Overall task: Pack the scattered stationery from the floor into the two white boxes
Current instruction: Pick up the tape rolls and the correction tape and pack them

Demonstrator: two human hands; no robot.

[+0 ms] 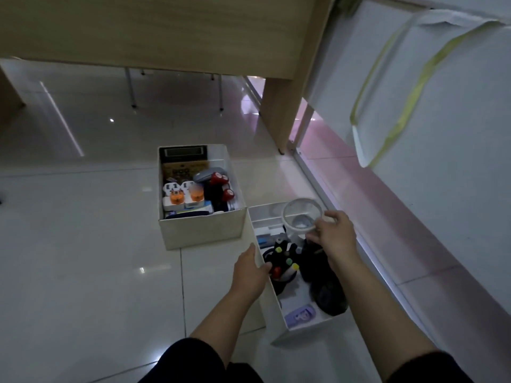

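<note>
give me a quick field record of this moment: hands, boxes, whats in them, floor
left hand: left hand grips the left wall of the near box
right hand: right hand holds a clear round container above the near box
near box contents: cup of markers, dark items, purple item
far box: far box packed full; orange-and-white items, red-capped items
floor: glossy tiles; no loose stationery in view

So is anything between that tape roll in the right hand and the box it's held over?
Nothing visible blocks it. The right hand holds the clear round tape roll over the nearer white box; below it lie a black pen cup of markers and dark items, with white floor showing at the far end.
</note>
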